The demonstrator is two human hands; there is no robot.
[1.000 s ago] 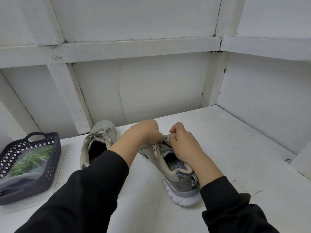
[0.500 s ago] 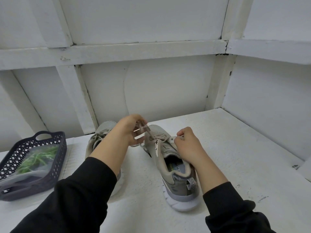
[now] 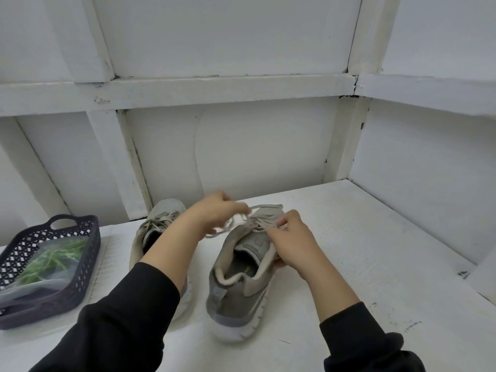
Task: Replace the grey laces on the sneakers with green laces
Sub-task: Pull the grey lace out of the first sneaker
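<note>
Head view: the grey mesh sneaker (image 3: 239, 291) stands heel toward the person on the rough white-painted table (image 3: 349, 251). The right hand (image 3: 292, 237) grips its padded collar, likely to steady it. The left hand (image 3: 214, 213), above the tongue, pinches a loosened flat grey lace (image 3: 225, 229), seemingly to draw it free. Left of this sneaker sits its mate (image 3: 161, 218), laced; farther left, a dark perforated basket (image 3: 88, 253) holds bagged green laces (image 3: 51, 259).

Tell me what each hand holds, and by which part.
Left hand pinches the loosened grey lace by its free stretch; right hand grips the nearer sneaker by its upper, beside the eyelets.
</note>
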